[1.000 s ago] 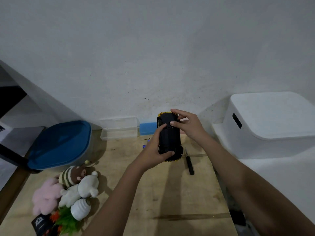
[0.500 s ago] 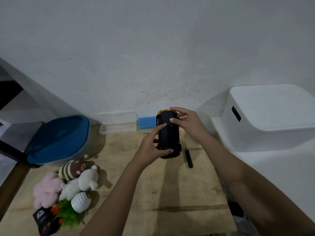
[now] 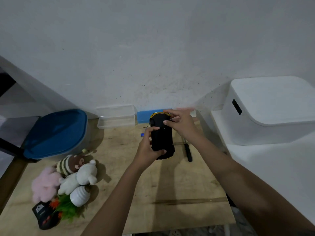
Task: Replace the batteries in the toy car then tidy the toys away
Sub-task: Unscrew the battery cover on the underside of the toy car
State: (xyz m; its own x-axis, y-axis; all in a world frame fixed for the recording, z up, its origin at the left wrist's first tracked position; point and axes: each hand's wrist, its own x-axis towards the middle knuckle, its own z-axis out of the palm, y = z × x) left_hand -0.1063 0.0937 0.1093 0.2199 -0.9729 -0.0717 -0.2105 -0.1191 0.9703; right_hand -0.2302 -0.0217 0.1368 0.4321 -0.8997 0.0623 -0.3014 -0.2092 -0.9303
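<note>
The car (image 3: 162, 137) is held belly-up over the far middle of the table (image 3: 170, 184), black underside facing us and yellow end at 12 o'clock. Our left hand (image 3: 148, 150) grips its near end, thumb across the underside and fingers curled beneath. Our right hand (image 3: 182, 123) grasps the far end, one fingertip pressing the underside beside a pale dot (image 3: 164, 128). That dot is perhaps the cover screw, but the plastic is dark and we cannot tell whether the battery cover is on or off.

We judge the step to be working that cover. To do it well, we clamp the body with the left hand, let only the right fingertips press or slide, and stay low over the table so no loose piece drops out of sight.

From the car:
- **4 o'clock:** the screwdriver (image 3: 187, 150), just beside it.
- **9 o'clock:** a small blue item (image 3: 142, 134).
- **8 o'clock:** the plush toys (image 3: 76, 174), in a heap.
- **2 o'clock:** the white bin (image 3: 272, 116).
</note>
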